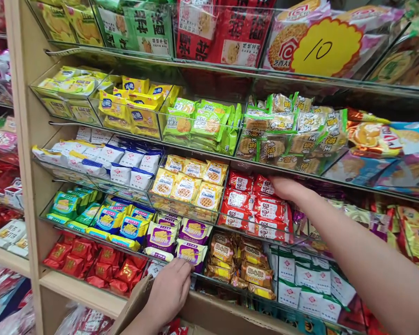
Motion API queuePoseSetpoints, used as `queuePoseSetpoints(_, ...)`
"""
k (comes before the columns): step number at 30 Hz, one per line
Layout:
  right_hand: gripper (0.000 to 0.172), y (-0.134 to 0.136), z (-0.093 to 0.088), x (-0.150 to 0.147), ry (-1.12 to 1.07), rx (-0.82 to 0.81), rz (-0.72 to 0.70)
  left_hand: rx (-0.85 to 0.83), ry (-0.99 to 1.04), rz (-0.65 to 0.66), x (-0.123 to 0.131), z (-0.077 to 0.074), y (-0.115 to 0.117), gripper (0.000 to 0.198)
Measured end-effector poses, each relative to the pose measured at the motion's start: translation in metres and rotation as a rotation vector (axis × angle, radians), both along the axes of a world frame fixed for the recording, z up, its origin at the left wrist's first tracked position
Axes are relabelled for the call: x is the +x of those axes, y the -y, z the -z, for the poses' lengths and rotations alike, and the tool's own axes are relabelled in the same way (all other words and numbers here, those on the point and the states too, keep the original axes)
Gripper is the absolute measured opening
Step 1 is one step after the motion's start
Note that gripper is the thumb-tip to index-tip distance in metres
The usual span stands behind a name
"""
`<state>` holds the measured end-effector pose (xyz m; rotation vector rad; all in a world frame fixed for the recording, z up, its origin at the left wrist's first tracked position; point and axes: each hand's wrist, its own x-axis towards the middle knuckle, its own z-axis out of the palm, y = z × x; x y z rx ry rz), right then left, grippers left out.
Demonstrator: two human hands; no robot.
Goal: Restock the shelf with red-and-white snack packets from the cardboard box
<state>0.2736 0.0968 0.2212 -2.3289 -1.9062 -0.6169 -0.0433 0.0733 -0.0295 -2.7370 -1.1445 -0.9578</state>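
My right hand (285, 187) reaches into the compartment of red snack packets (238, 199), at its back right. Its fingers are hidden in there, so whether they hold a packet does not show. Below, my left hand (172, 286) is closed over the far rim of an open cardboard box (237, 312), just in front of the lowest shelf. Its knuckles are bent, and purple-and-cream biscuit packets (190, 253) lie right behind it. Inside the box, a few red packets (176, 327) show at the bottom of the view.
Clear-fronted shelf bins hold cookie packets (186, 186), brown packets (256, 274), white-and-green packets (309, 284) and red-wrapped sweets (106, 270). A shelf with green packets (207, 121) runs above my right hand. A yellow price tag (328, 46) hangs higher up. A wooden upright (30, 139) stands left.
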Motion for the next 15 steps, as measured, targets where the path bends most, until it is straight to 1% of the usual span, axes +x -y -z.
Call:
queuePoseSetpoints(4,0.032,-0.003,0.006,0.0,-0.018,-0.073,0.015,-0.01,-0.013,-0.007,0.001,0.002,-0.001,0.024)
queuePoseSetpoints(7,0.036,-0.003,0.005,-0.002,-0.031,-0.066,0.016,0.0,-0.02,-0.01,0.001,0.002,-0.001,0.023)
queuePoseSetpoints(11,0.05,0.0,0.005,-0.008,-0.051,0.022,0.013,0.01,-0.024,-0.01,0.001,0.0,0.0,0.023)
queuePoseSetpoints(13,0.05,0.002,0.008,-0.017,-0.059,0.089,-0.019,0.005,-0.028,-0.01,0.002,0.0,0.0,0.022)
queuePoseSetpoints(15,0.051,0.003,0.013,-0.029,-0.058,0.155,-0.084,0.001,-0.028,-0.013,0.002,-0.001,0.001,0.022)
